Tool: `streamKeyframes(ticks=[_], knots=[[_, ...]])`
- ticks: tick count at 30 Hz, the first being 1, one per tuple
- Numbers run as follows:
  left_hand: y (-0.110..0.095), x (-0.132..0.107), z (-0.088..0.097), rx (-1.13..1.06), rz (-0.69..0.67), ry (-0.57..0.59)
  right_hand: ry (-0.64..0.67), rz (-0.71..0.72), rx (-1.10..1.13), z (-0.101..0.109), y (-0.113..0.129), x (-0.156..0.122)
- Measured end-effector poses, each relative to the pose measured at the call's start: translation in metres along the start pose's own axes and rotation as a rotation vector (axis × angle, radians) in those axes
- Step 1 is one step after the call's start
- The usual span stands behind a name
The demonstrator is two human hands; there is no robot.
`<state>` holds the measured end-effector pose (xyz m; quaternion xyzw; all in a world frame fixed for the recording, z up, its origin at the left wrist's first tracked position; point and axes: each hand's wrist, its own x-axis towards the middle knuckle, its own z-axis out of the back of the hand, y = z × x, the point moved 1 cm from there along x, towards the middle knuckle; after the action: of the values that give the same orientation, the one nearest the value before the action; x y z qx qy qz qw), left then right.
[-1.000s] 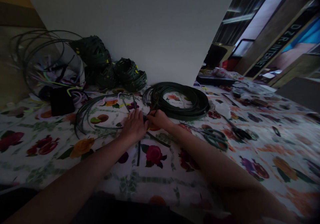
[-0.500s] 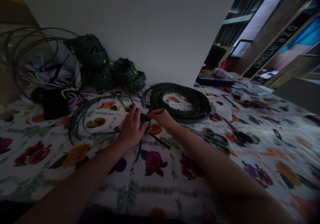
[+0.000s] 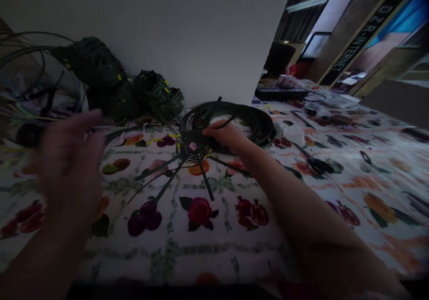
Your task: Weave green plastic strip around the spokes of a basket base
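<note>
A small round woven base (image 3: 192, 147) of dark green strips lies on the flowered tablecloth, with flat strips spreading out from it and yellow ties at its edge. My right hand (image 3: 223, 133) is closed in a pinch at the far right rim of this base, gripping a strip there. Off to the left, raised and blurred by motion, my left hand (image 3: 72, 157) has its thumb and fingers apart, and I see nothing clearly held in it. Thin dark strands run close beside that hand.
Behind the base lies a coil of dark green strip (image 3: 263, 125). Dark woven baskets (image 3: 157, 92) are piled at the back left. Black-handled scissors (image 3: 320, 166) lie to the right. A white panel (image 3: 167, 31) stands behind.
My left hand has left the woven base and moved far left and up, uncovering it. The right hand stays at its rim. The view has shifted slightly right.
</note>
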<state>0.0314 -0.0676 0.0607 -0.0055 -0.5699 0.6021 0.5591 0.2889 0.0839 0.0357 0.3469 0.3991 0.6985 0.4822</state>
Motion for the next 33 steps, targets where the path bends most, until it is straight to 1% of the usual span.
streamKeyframes(ticks=[1,2,3,4,5,6,8,11,15,22,25,28,30,33], knots=[[0.01,0.004,-0.003,0.011,0.059,0.059,0.017,0.01,-0.01,-0.001,0.003,-0.002],[0.021,0.007,-0.007,-0.028,0.206,0.229,0.013,0.017,-0.024,-0.001,0.006,-0.003],[0.03,0.008,-0.013,-0.135,0.338,0.412,0.016,0.03,-0.041,-0.002,0.009,-0.005],[0.039,0.009,-0.018,-0.273,0.417,0.54,0.022,0.045,-0.062,-0.003,0.013,-0.007],[0.045,0.008,-0.023,-0.361,0.47,0.652,0.028,0.061,-0.083,-0.005,0.016,-0.009],[0.049,0.007,-0.027,-0.41,0.493,0.711,0.037,0.075,-0.105,-0.006,0.019,-0.01],[0.053,0.003,-0.034,-0.455,0.532,0.77,0.048,0.092,-0.149,-0.009,0.025,-0.014],[0.051,0.0,-0.042,-0.423,0.567,0.795,0.05,0.109,-0.19,-0.013,0.031,-0.017],[0.047,-0.003,-0.047,-0.348,0.588,0.791,0.066,0.136,-0.158,-0.017,0.032,-0.02],[0.042,-0.011,-0.051,-0.403,0.634,0.728,0.026,0.205,-0.171,-0.022,0.03,-0.019],[0.038,-0.012,-0.054,-0.388,0.627,0.683,0.005,0.233,-0.207,-0.024,0.033,-0.021],[0.037,-0.011,-0.056,-0.366,0.622,0.675,0.008,0.23,-0.24,-0.026,0.036,-0.025],[0.039,-0.012,-0.056,-0.417,0.659,0.66,0.012,0.226,-0.232,-0.027,0.037,-0.025],[0.044,-0.015,-0.055,-0.587,0.777,0.615,0.001,0.229,-0.19,-0.025,0.036,-0.024]])
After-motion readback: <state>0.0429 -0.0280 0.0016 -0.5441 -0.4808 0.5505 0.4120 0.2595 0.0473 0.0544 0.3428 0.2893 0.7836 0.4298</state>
